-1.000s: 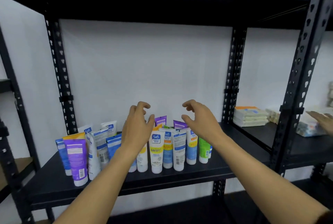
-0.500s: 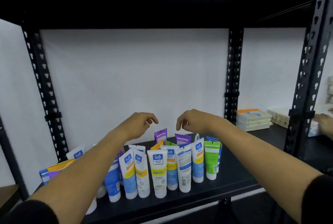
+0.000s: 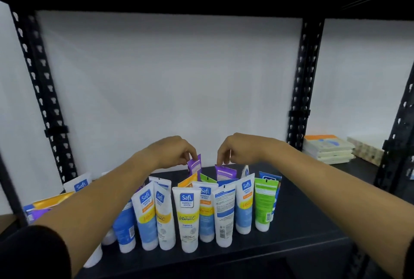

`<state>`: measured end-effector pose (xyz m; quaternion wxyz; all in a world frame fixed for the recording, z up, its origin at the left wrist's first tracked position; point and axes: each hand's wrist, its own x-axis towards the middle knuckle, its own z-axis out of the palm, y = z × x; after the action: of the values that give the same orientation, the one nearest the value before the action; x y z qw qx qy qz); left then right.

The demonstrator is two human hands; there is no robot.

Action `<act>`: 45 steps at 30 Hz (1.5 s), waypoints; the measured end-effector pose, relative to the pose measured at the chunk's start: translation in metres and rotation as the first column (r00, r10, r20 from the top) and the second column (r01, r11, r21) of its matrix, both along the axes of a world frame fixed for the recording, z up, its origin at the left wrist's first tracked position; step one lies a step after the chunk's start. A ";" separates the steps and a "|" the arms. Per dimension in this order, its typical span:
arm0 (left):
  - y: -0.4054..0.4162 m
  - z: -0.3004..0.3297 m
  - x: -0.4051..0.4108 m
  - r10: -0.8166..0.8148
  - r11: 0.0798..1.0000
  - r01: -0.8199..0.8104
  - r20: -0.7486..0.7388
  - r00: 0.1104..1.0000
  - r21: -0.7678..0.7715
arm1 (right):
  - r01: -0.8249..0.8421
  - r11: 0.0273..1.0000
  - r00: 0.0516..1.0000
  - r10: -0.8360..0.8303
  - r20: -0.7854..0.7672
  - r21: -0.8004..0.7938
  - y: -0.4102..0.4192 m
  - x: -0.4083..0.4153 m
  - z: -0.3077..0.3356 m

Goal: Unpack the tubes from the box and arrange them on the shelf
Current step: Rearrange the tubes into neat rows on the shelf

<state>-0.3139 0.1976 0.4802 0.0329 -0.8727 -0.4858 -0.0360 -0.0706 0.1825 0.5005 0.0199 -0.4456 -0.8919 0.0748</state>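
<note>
Several tubes stand cap-down in a cluster on the black shelf (image 3: 302,229): white and blue ones with yellow bands (image 3: 188,213), a green one (image 3: 265,204), orange and purple ones behind. My left hand (image 3: 172,152) pinches the top edge of a purple tube (image 3: 194,166) in the back row. My right hand (image 3: 239,148) pinches the top of a second purple tube (image 3: 225,172) just to its right. Both forearms reach over the front rows. No box is in view.
Black perforated uprights (image 3: 300,90) frame the bay, with a white wall behind and a dark shelf overhead. On the neighbouring shelf to the right lies a stack of flat white packs (image 3: 324,151). More tubes (image 3: 78,185) lean at the far left behind my left arm.
Both hands dropped from above the cluster onto the back row and closed their fingertips on the two purple tube tops. The view moved closer to the shelf.
</note>
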 end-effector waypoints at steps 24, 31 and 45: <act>0.011 -0.019 -0.006 0.224 0.974 -0.206 0.251 0.942 -0.098 | -0.079 0.996 0.996 0.081 -0.028 0.044 0.017 0.006 -0.014; 0.007 -0.018 -0.005 0.219 0.976 -0.212 0.262 0.940 -0.054 | -0.051 0.998 0.993 0.054 -0.100 0.033 0.027 0.010 -0.018; 0.014 0.042 0.044 0.168 0.979 -0.194 0.318 0.933 0.054 | 0.232 0.966 0.904 -0.172 -0.390 0.112 0.046 0.083 0.048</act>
<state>-0.2699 0.2114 0.5221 -0.0040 -0.8054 -0.5613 -0.1907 0.0127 0.2282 0.5487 0.2334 -0.5102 -0.8232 0.0867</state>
